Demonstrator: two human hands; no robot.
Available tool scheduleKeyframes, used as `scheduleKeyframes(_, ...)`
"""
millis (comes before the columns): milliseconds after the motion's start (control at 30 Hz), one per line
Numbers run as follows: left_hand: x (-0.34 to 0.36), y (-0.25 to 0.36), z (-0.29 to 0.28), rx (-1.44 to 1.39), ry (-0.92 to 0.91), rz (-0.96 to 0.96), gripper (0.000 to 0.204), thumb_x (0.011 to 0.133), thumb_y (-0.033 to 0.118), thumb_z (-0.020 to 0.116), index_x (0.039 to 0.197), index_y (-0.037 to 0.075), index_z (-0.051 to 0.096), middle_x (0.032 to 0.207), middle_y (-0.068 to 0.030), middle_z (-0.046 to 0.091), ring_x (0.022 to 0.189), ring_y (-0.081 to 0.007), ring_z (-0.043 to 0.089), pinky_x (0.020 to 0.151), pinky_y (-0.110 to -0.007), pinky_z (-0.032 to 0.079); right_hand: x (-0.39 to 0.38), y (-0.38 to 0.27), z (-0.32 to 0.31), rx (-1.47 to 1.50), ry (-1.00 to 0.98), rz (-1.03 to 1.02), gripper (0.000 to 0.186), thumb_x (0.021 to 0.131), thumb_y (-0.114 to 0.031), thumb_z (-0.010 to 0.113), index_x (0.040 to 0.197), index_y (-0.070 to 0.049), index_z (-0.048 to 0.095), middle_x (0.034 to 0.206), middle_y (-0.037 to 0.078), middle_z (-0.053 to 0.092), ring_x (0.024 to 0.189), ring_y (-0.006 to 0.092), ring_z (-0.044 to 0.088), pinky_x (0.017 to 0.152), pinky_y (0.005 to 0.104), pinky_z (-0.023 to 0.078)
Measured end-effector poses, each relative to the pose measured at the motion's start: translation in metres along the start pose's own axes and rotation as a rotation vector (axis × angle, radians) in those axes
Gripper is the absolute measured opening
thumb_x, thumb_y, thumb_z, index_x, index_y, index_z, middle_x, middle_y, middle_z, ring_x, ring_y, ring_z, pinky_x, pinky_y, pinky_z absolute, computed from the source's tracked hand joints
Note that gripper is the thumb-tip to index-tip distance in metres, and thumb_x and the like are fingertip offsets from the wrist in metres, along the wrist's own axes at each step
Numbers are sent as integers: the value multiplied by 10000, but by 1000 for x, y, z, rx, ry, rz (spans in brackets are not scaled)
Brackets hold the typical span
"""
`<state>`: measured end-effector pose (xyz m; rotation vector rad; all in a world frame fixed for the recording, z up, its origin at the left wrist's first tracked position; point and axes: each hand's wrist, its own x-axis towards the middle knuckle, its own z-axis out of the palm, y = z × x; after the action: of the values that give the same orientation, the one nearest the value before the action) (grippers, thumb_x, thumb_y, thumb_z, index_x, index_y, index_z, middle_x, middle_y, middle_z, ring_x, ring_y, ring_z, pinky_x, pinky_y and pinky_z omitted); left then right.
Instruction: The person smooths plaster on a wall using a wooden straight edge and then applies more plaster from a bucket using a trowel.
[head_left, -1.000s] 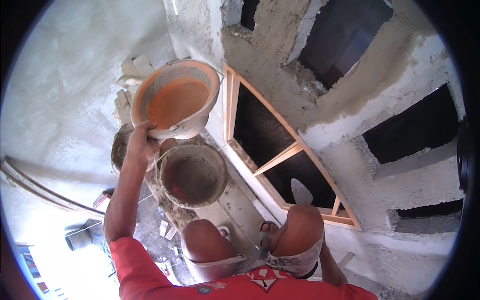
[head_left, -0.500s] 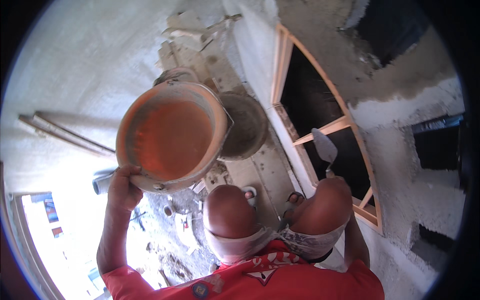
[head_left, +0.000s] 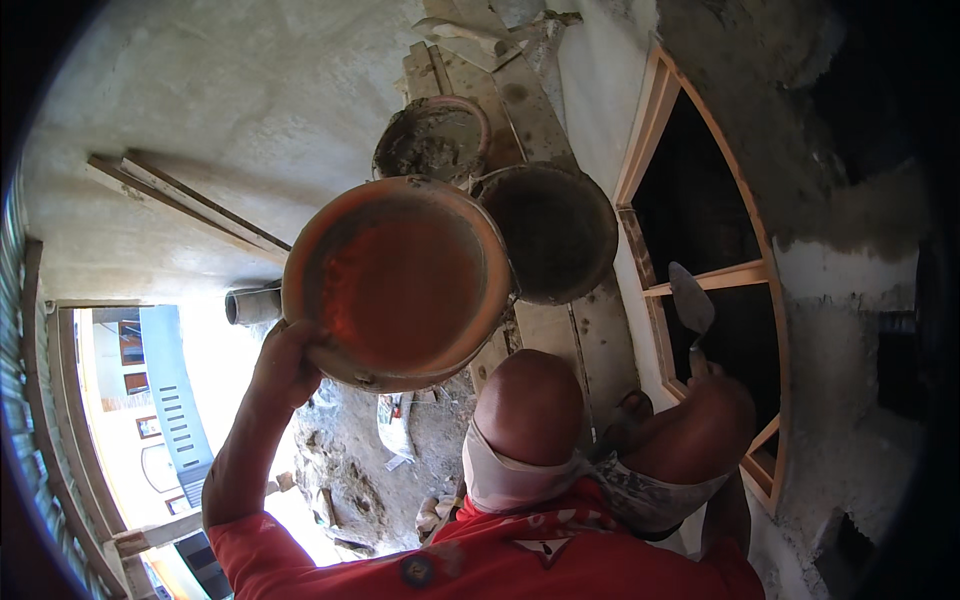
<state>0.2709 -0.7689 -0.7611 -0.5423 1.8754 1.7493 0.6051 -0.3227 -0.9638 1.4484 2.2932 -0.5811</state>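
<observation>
My left hand (head_left: 290,365) grips the near-left rim of an orange bucket (head_left: 400,290) smeared with dried mortar. The bucket is held up and tilted, its mouth facing me, and I see only bare inner surface. My right hand (head_left: 708,371) is closed around the handle of a small pointed trowel (head_left: 692,300), near my right knee. The trowel's blade stands up in front of the window frame. Just beyond the held bucket is a dark bucket (head_left: 598,225) with a shadowed inside. Farther off, an orange-rimmed bucket (head_left: 485,130) holds grey mortar.
Mortar-spotted planks (head_left: 545,335) run ahead beneath the buckets. On the right a wooden window frame (head_left: 710,280) sits in the rough wall. Two long wooden strips (head_left: 200,205) lean at the left. Debris litters the ground (head_left: 370,490) below, beside a bright opening.
The view has swung left. The held bucket has shifted slightly nearer to me relative to the buckets behind, uncovering more of them. The trowel stays in my right hand by the knee.
</observation>
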Motion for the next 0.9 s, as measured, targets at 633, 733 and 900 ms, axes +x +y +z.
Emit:
scheduleKeyframes(633, 36, 16, 35, 133, -142, -11, 399, 877, -5, 547, 1262, -86, 483, 1078, -178, 637, 909, -249, 684, 784, -339, 593, -23, 23, 26, 259, 1, -35, 445, 904, -257, 671, 1305, -94, 569, 1154, 183, 679, 1055, 334, 677, 906, 422, 518)
scheduleKeyframes(733, 30, 16, 47, 97, -105, 7, 377, 876, -1, 555, 1240, -80, 499, 1044, -168, 645, 869, -244, 685, 759, -340, 592, -26, 24, 29, 279, -4, -36, 445, 904, -259, 670, 1303, -91, 568, 1151, 186, 678, 1053, 337, 676, 903, 425, 518)
scheduleKeyframes(900, 29, 15, 44, 73, -70, -9, 307, 890, 3, 542, 1182, -88, 515, 988, -142, 640, 811, -223, 671, 707, -334, 585, -29, 25, 34, 308, -8, -36, 446, 904, -262, 668, 1302, -87, 567, 1144, 192, 677, 1049, 342, 676, 899, 429, 518)
